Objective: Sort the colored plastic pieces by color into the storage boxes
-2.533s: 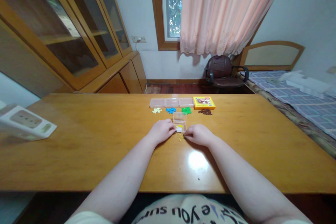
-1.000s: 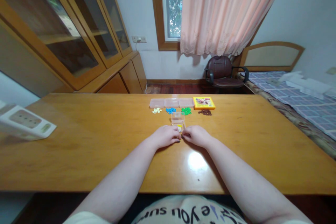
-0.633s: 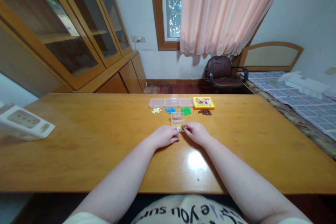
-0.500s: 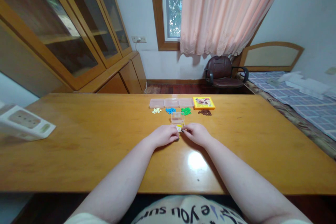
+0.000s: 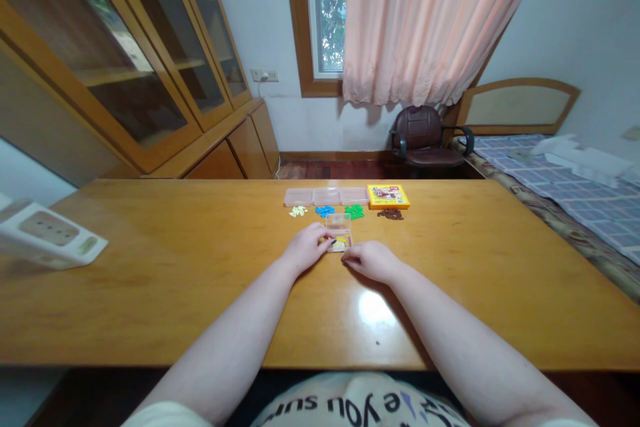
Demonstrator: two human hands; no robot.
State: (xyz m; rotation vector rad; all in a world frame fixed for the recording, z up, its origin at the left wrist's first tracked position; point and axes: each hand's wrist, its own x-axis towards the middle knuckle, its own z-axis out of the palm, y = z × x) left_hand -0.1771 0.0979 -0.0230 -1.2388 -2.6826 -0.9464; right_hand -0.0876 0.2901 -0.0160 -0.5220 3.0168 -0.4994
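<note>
A small clear plastic box [image 5: 339, 221] stands on the table in front of me with its lid raised at the back. Several yellow pieces [image 5: 341, 239] and something whitish lie inside it. My left hand [image 5: 307, 247] is at the box's left side, its thumb and fingers closed on the edge. Just in front of the box's right front corner, my right hand [image 5: 371, 260] has its fingertips pinched together low at the tabletop. Whatever is between those fingertips is too small to make out.
Behind the box lie piles of cream pieces [image 5: 299, 211], blue pieces [image 5: 325, 211], green pieces [image 5: 355, 212] and brown pieces [image 5: 391, 215]. Farther back are clear trays [image 5: 327, 197] and a yellow box [image 5: 389, 197]. A white case [image 5: 50, 233] stands on the table [image 5: 200, 227] at left.
My left hand has moved up from the front of the box to its left side. My right hand has drawn back toward me, from the box to the tabletop before it.
</note>
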